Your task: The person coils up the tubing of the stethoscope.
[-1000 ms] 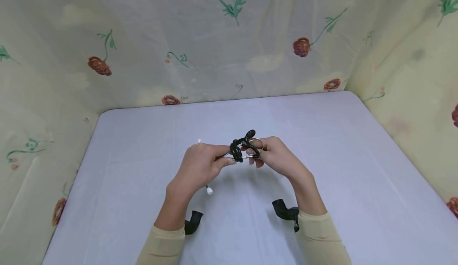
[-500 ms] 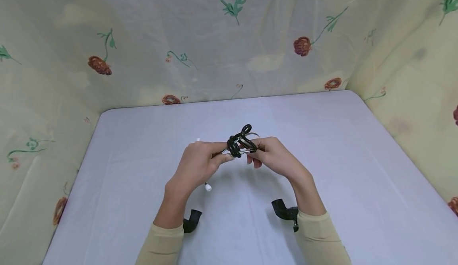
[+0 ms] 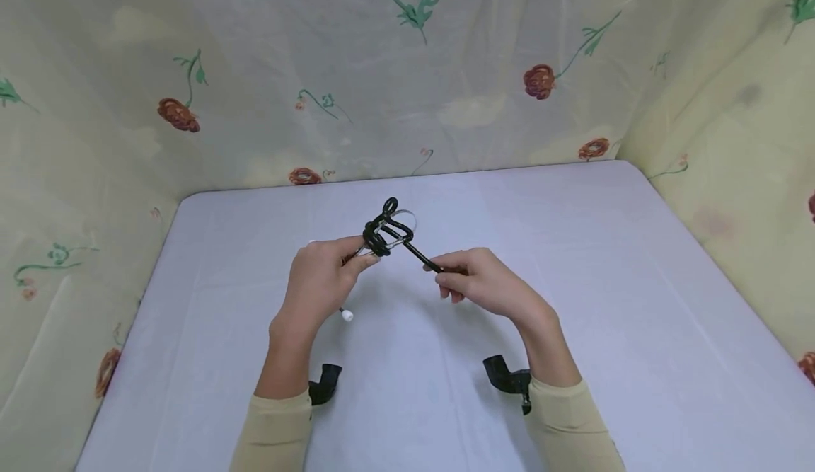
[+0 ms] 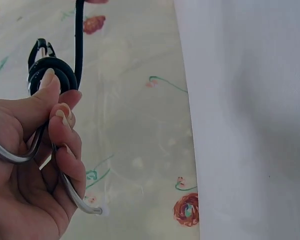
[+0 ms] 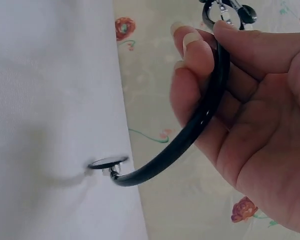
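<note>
A stethoscope with black tubing (image 3: 377, 237) is held above the table, its tubing wound in tight coils around the metal ear tubes. My left hand (image 3: 321, 274) grips the ear tubes just below the coils, thumb against the coiled tubing in the left wrist view. One white ear tip (image 3: 347, 315) pokes out below that hand. My right hand (image 3: 487, 281) pinches a stretch of tubing (image 3: 422, 255) leading away from the coils. In the right wrist view the tubing runs past the curled fingers to a round chest piece (image 5: 108, 163), slightly blurred. The right palm hides part of the tubing.
A white-covered table (image 3: 592, 245) lies under both hands. Flower-printed curtains (image 3: 255, 104) hang behind and at the sides. Black curved wrist mounts (image 3: 506, 375) stick out near both sleeves.
My left hand has moved left and slightly up with the coiled stethoscope. My right hand stays nearly in place, and a length of tubing now stretches between the hands.
</note>
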`<state>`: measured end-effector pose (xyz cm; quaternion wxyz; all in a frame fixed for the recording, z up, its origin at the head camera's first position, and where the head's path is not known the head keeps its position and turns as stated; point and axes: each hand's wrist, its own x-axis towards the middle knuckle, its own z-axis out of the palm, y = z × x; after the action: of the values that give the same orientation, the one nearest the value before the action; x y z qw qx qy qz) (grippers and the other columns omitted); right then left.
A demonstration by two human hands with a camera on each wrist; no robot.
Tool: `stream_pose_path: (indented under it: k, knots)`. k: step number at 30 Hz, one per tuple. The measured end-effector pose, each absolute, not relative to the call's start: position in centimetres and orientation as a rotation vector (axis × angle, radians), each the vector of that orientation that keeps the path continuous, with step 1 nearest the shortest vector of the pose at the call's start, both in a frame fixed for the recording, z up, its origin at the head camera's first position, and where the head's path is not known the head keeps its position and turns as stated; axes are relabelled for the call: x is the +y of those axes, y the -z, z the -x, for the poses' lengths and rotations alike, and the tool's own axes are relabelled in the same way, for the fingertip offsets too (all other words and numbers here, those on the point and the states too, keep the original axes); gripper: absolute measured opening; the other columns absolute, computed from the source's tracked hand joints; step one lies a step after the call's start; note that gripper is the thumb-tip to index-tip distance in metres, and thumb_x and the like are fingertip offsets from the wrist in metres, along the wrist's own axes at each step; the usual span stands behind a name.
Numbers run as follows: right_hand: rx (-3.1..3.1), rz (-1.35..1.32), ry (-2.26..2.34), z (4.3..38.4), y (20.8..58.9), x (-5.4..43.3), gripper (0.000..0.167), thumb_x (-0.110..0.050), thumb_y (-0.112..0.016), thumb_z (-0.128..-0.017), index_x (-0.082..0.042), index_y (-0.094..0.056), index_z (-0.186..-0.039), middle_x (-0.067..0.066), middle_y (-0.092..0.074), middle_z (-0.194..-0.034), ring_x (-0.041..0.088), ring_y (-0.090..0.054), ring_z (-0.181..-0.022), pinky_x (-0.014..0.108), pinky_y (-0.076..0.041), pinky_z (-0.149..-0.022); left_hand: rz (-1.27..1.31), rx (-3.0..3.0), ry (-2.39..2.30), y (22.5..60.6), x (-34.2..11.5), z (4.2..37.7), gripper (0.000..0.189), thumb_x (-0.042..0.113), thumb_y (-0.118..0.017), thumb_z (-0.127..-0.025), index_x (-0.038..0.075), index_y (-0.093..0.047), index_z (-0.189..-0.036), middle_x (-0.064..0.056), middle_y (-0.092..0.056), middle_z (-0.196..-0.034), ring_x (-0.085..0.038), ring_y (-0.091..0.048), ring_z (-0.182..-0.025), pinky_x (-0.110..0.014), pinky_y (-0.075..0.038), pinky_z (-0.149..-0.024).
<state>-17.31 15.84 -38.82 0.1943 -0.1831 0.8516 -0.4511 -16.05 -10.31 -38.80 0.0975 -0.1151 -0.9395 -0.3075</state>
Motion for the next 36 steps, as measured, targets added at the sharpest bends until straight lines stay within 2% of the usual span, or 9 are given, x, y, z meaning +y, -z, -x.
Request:
stream_pose_path:
  k: [6,13,22,28,33,36]
  knots:
    - [2.369,0.564,1.181,16.9,38.5,15.4,0.026,-0.012,-0.056,-0.099,-0.012,-0.070,-0.121,0.007,-0.064,-0.077,0.017,-0.055,-0.069,0.028,-0.043,-0.066,0.229,-2.753,0.903,39.0,-11.1,16.3,0.014,0.033,-0.071,-0.091,0.019,-0.071,-0.089,0.004,-0.052,-0.056,-0.014,-0.041,-0.053,-0.029,-0.030,-0.051]
    - [2.276,0.612,1.131,16.4,38.2,15.0,0.026,-0.010,-0.053,-0.100,-0.011,-0.070,-0.119,0.003,-0.057,-0.072,0.015,-0.049,-0.063,0.025,-0.039,-0.061,0.142,-2.765,0.862,39.3,-11.0,16.6,0.025,0.034,-0.071,-0.091,0.016,-0.064,-0.076,0.002,-0.047,-0.055,-0.015,-0.041,-0.053,-0.030,-0.028,-0.051]
    - [2.275,0.662,1.134,16.0,37.7,15.0,0.024,-0.012,-0.054,-0.099,-0.019,-0.072,-0.114,0.000,-0.054,-0.069,0.014,-0.050,-0.065,0.025,-0.041,-0.060,0.123,-2.840,0.818,39.9,-10.5,16.8,0.017,0.036,-0.071,-0.090,0.019,-0.073,-0.090,0.003,-0.063,-0.064,-0.017,-0.048,-0.056,-0.030,-0.033,-0.052]
    - [2.289,0.689,1.185,15.8,37.2,15.3,0.025,-0.013,-0.051,-0.101,-0.020,-0.072,-0.113,0.004,-0.054,-0.071,0.013,-0.046,-0.062,0.025,-0.038,-0.055,0.166,-2.913,0.796,40.3,-9.9,16.8,0.017,0.037,-0.070,-0.091,0.020,-0.073,-0.093,0.002,-0.066,-0.069,-0.016,-0.049,-0.057,-0.030,-0.033,-0.052]
    - [2.333,0.698,1.230,15.6,36.8,15.5,0.025,-0.010,-0.053,-0.100,-0.019,-0.074,-0.109,0.000,-0.055,-0.072,0.014,-0.048,-0.066,0.025,-0.041,-0.059,0.200,-2.981,0.726,40.6,-8.9,16.6,0.017,0.036,-0.070,-0.091,0.021,-0.075,-0.099,0.002,-0.075,-0.086,-0.016,-0.053,-0.063,-0.029,-0.035,-0.055]
    - [2.341,0.701,1.250,15.5,36.6,15.7,0.025,-0.008,-0.053,-0.099,-0.017,-0.074,-0.109,0.001,-0.057,-0.073,0.014,-0.048,-0.066,0.024,-0.041,-0.061,0.231,-3.017,0.699,40.8,-8.1,16.4,0.018,0.036,-0.071,-0.091,0.023,-0.076,-0.102,0.003,-0.075,-0.088,-0.016,-0.054,-0.063,-0.029,-0.036,-0.056]
